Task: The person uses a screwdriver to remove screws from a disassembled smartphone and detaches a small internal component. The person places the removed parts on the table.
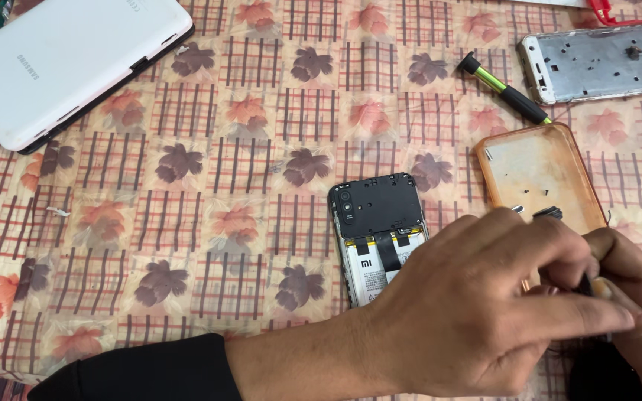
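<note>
My left hand [477, 312] reaches in from the lower left in a black sleeve and lies across the lower part of an opened phone [377, 223]. The phone's back cover is off, showing a black inner plate and a white battery. My right hand [637, 286] meets the left at the right edge. Fingers of both hands pinch a small dark part [585, 284] between them, and most of it is hidden. Just behind the hands lies an orange see-through phone case [536, 171] with small dark bits in it.
A green and black screwdriver [505, 90] lies behind the case. A bare silver phone frame [596, 63] is at the back right, beside a red plastic thing [626, 11]. A white tablet [61, 63] lies face down at the back left on the leaf-patterned tablecloth [209, 223].
</note>
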